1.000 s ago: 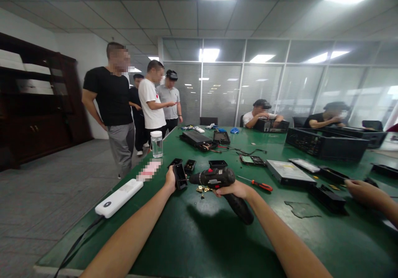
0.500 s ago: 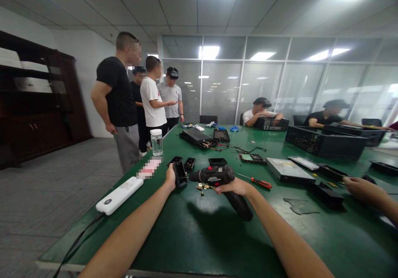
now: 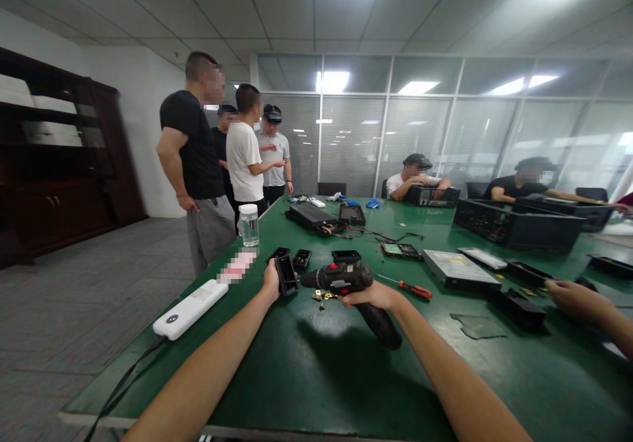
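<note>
My left hand point(image 3: 270, 283) grips a small open black plastic box point(image 3: 286, 277), held tilted with its hollow side towards the drill. In my right hand point(image 3: 376, 297) is a black and red cordless drill point(image 3: 341, 278), gripped by its handle and pointing left. The bit's tip reaches the box, though its exact contact spot is too small to make out. Beneath the drill lie several small brass-coloured pieces point(image 3: 322, 295) on the green table point(image 3: 277, 389). Just behind the held box sit two more small black boxes, one of them a black tray point(image 3: 302, 260).
A white power strip point(image 3: 190, 310) and a clear jar point(image 3: 250, 225) stand along the left edge. Right of the drill lie a screwdriver point(image 3: 408, 289), an optical drive point(image 3: 459, 270) and a clear broken sheet point(image 3: 479, 326). A co-worker's hand point(image 3: 578, 300) reaches in from the right.
My hands, the box and the drill hold almost the same position. In the background, the standing people have shifted slightly, and one in a white shirt has turned.
</note>
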{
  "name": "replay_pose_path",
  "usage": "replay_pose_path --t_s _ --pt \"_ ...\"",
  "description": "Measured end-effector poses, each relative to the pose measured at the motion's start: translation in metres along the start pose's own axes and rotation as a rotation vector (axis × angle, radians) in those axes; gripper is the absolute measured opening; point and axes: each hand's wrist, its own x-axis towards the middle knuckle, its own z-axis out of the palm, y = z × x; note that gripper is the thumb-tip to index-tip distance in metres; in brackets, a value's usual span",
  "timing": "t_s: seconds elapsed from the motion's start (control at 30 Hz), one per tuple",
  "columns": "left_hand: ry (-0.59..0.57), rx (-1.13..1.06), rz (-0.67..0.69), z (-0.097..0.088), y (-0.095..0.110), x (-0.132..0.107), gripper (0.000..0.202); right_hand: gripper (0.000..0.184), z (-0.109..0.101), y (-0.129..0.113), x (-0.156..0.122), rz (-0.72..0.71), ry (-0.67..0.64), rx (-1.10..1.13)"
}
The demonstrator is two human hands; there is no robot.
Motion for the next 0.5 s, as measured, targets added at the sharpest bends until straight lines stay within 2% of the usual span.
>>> replay_pose_path --t_s 0.27,0.5 --pt "0.011 -0.009 -0.012 0.001 0.001 -0.001 0.033 0.015 -0.004 0.020 0.007 -0.024 -0.010 -0.021" --pt "-0.006 0.024 0.002 -0.002 -0.002 0.004 0.036 0.009 -0.003 0.008 0.003 -0.035 -0.016 -0.039"
